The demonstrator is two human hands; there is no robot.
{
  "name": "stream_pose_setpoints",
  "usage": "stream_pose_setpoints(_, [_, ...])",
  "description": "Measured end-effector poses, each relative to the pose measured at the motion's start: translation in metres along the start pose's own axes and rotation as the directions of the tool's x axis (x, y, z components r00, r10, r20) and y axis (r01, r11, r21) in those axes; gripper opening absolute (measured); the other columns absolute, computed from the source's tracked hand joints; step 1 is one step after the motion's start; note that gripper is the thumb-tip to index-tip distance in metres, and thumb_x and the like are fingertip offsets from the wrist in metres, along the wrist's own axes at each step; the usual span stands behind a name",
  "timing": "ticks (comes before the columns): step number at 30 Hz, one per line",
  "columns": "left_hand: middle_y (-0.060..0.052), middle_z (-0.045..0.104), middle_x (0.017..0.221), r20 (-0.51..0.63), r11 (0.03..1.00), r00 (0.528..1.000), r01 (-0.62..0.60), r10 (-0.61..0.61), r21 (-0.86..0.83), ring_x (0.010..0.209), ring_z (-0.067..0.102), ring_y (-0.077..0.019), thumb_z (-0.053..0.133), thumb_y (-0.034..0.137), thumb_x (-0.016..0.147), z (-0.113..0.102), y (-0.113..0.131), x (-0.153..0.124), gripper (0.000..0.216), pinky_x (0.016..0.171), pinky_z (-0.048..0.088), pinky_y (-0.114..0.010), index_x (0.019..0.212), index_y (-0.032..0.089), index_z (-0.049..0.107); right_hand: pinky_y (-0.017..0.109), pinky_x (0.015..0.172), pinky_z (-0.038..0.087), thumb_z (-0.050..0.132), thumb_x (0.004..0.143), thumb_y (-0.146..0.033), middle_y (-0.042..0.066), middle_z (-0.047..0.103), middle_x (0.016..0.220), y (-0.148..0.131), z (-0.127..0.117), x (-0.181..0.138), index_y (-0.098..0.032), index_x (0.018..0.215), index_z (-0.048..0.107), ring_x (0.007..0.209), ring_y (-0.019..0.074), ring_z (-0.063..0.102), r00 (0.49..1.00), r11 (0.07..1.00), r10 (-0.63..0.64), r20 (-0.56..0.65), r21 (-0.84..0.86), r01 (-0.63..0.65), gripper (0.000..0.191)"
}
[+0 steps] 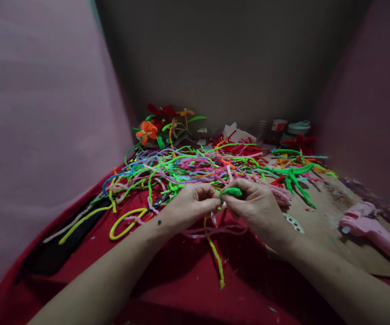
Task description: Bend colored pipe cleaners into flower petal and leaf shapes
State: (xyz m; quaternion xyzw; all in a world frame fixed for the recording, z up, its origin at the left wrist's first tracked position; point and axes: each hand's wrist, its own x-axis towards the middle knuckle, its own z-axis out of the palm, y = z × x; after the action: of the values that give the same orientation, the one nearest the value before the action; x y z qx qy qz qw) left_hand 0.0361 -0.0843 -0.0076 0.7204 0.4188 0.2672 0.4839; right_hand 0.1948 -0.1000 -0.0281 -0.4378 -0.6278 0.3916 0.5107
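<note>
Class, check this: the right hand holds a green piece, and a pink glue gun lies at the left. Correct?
Wrong side: the head view shows the pink glue gun at the right. The right hand holds the green piece.

The single view looks from the person's head, above the near side of the red surface (188,275), facing forward and down toward its far edge. The left hand (193,201) and right hand (257,203) sit close to the lens, just below mid-picture. The view is wide: it takes in the surface's left edge, the grey wall (232,67) behind the far edge, and a pink wall (46,113) at left.
</note>
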Motion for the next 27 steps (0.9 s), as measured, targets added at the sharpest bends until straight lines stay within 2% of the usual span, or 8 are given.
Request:
stream_pose_setpoints(4, [0.001,0.051,0.061,-0.112,0.856,0.951,-0.204,0.289,0.476,0.054,0.046,-0.0102,0.046,0.021,0.079,0.01,-0.007,-0.003,0.012,0.051,0.037,-0.022,0.072,0.014,0.053,0.021,0.05,0.035,0.059,0.069,-0.018,-0.004,0.05,0.058,0.001,0.002,-0.001,-0.016,0.067,0.059,0.053,0.0078,0.042,1.0,0.999,0.027,-0.012,0.035,-0.027,0.003])
stream_pose_setpoints(8, [-0.007,0.058,0.07,0.054,0.253,0.73,-0.303,0.681,0.919,0.065,0.053,-0.0179,0.038,0.014,0.083,0.019,-0.013,-0.006,0.02,0.058,0.042,-0.03,0.075,0.011,0.056,0.02,0.039,0.031,0.065,0.063,-0.02,-0.006,0.044,0.048,0.002,0.003,0.002,-0.017,0.056,0.05,0.041,0.0062,0.037,0.98,0.933,0.199,0.004,0.304,-0.191,0.017])
stream_pose_setpoints(10, [-0.01,0.06,0.073,0.118,0.092,0.646,-0.282,0.754,0.955,0.068,0.055,-0.0206,0.039,0.013,0.084,0.022,-0.016,-0.008,0.02,0.061,0.043,-0.032,0.078,0.01,0.058,0.021,0.034,0.028,0.068,0.061,-0.024,-0.007,0.042,0.044,0.002,0.004,0.004,-0.017,0.055,0.049,0.035,0.0058,0.034,0.958,0.853,0.279,0.059,0.442,-0.276,0.021])
stream_pose_setpoints(13, [-0.01,0.062,0.075,0.009,0.247,0.679,-0.279,0.734,0.928,0.069,0.057,-0.02,0.041,0.014,0.083,0.024,-0.016,-0.009,0.017,0.062,0.045,-0.032,0.082,0.01,0.058,0.02,0.034,0.028,0.07,0.06,-0.024,-0.007,0.044,0.043,0.001,0.003,0.005,-0.016,0.055,0.051,0.034,0.0058,0.036,0.958,0.838,0.277,0.074,0.47,-0.278,0.022])
stream_pose_setpoints(16, [-0.005,0.061,0.072,-0.178,0.756,0.881,-0.254,0.438,0.603,0.062,0.057,-0.0143,0.041,0.021,0.084,0.022,-0.01,-0.008,0.018,0.058,0.045,-0.026,0.091,0.012,0.055,0.019,0.035,0.028,0.07,0.061,-0.023,-0.006,0.047,0.044,0.0,0.001,0.005,-0.015,0.056,0.052,0.036,0.0053,0.039,0.972,0.896,0.232,0.033,0.382,-0.227,0.02])
stream_pose_setpoints(18, [-0.001,0.059,0.067,-0.134,0.956,0.974,-0.144,0.183,0.257,0.054,0.055,-0.0111,0.037,0.026,0.086,0.02,-0.005,-0.007,0.02,0.052,0.043,-0.022,0.092,0.014,0.053,0.019,0.036,0.028,0.069,0.063,-0.024,-0.005,0.049,0.045,-0.001,0.0,0.004,-0.015,0.059,0.055,0.037,0.0061,0.041,0.974,0.921,0.226,0.025,0.321,-0.222,0.017])
stream_pose_setpoints(21, [0.002,0.052,0.056,-0.039,0.991,0.998,-0.043,0.048,0.128,0.045,0.049,-0.0088,0.032,0.028,0.088,0.016,-0.005,-0.004,0.026,0.046,0.039,-0.02,0.076,0.016,0.051,0.02,0.037,0.029,0.068,0.063,-0.024,-0.005,0.05,0.045,0.0,0.001,0.003,-0.015,0.064,0.058,0.038,0.007,0.041,0.973,0.943,0.229,0.017,0.243,-0.226,0.014])
stream_pose_setpoints(27, [-0.004,0.057,0.068,-0.037,0.627,0.879,-0.31,0.476,0.714,0.06,0.05,-0.0133,0.041,0.016,0.081,0.019,-0.023,-0.005,0.014,0.056,0.037,-0.025,0.078,0.015,0.054,0.021,0.036,0.026,0.067,0.066,-0.03,-0.005,0.049,0.044,0.004,0.003,0.0,-0.017,0.065,0.057,0.036,0.0077,0.04,0.968,0.939,0.25,-0.01,0.244,-0.24,0.017])
